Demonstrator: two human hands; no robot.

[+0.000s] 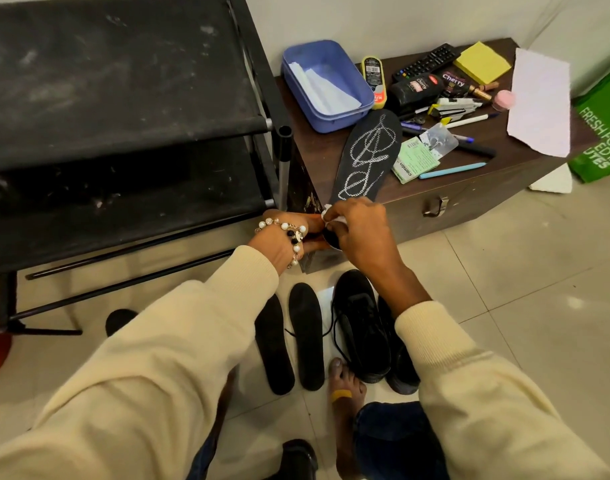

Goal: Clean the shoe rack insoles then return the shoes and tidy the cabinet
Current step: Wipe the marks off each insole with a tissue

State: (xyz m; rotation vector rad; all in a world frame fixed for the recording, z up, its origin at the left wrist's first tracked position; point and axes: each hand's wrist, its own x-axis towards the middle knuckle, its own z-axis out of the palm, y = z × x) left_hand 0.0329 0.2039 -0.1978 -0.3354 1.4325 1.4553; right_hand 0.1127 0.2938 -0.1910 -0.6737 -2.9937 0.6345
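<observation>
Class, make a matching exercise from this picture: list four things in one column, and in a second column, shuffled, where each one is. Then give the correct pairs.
Things
1. chalk-marked insole
2. blue tub
3. black shoes
4. yellow sticky notes

Places
A. on the floor tiles, beside two plain insoles
B. far back of the cabinet top, next to the remote
C. lying on the cabinet top with its heel end over the front edge, by the hands
D. near the shoe rack, with white paper inside

Pairs: 1-C, 2-D, 3-A, 4-B
</observation>
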